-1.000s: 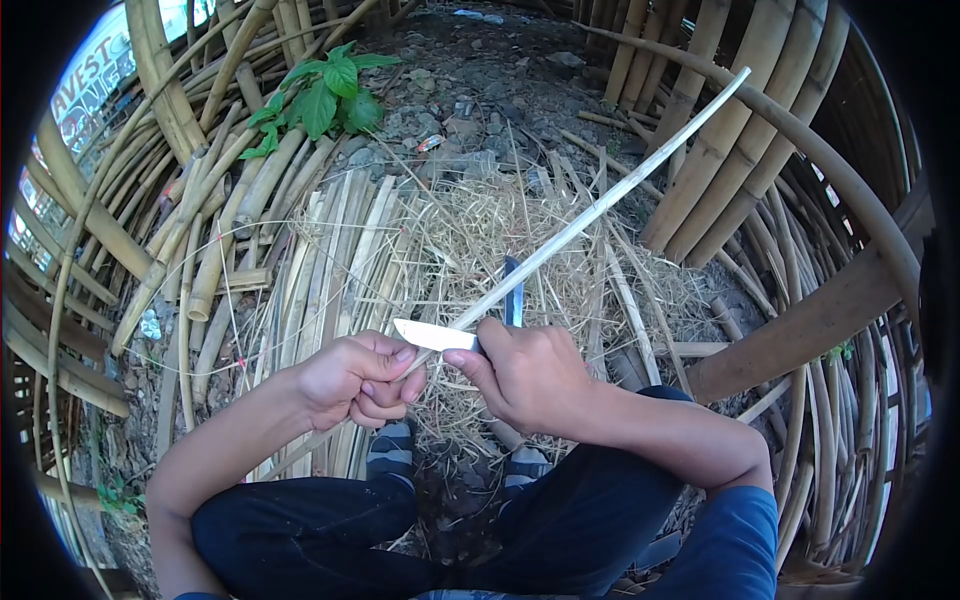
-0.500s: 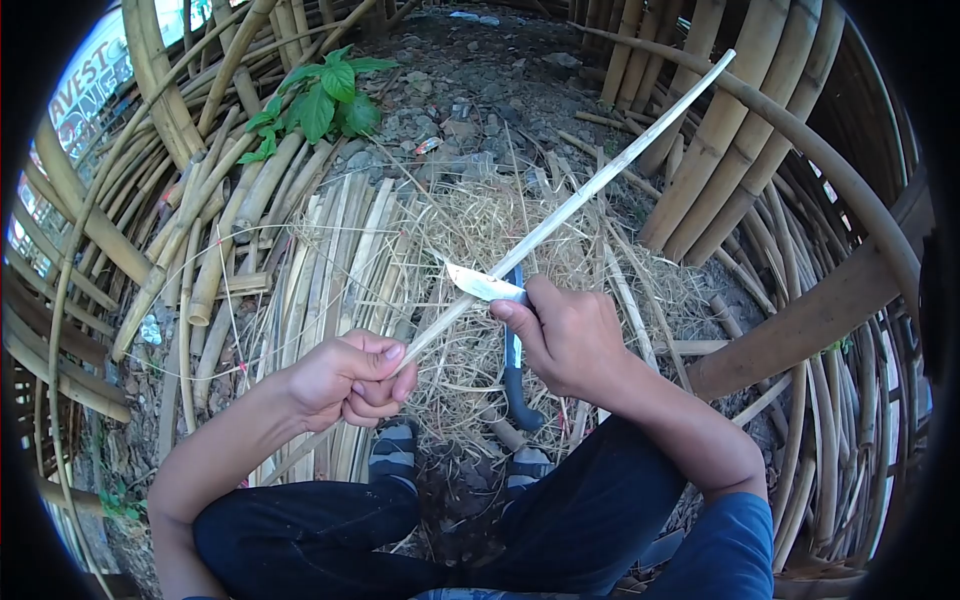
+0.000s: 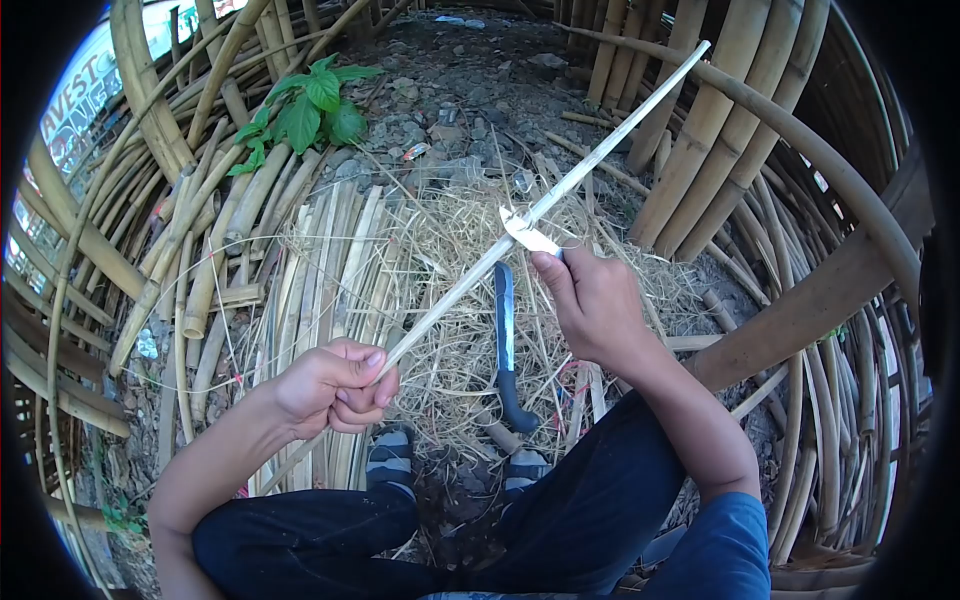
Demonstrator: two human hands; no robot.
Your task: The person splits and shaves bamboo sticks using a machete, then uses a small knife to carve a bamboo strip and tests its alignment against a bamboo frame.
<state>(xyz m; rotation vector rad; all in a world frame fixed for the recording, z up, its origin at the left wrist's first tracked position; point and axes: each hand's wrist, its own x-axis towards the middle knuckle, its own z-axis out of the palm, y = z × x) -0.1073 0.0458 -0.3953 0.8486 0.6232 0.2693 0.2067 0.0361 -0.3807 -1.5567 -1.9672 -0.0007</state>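
My left hand (image 3: 340, 388) is closed around the lower part of a long pale bamboo strip (image 3: 450, 300), which slants up to the right. In my right hand (image 3: 600, 305) is a knife (image 3: 532, 236), its short bright blade lying across the strip above the middle. The knife's handle is mostly hidden by my fingers. Below the strip, between my hands, a machete (image 3: 504, 330) with a dark curved handle lies on a heap of shavings (image 3: 450, 240).
Split bamboo strips (image 3: 330, 270) lie in a bundle at the left. Thick bamboo poles (image 3: 730, 130) lean at the right, and a bent pole (image 3: 830, 150) arches over that side. A green plant (image 3: 315, 105) grows at the upper left.
My right hand has moved the knife up and right along the strip, away from my left hand. My left hand keeps its hold, and the strip's angle is nearly the same.
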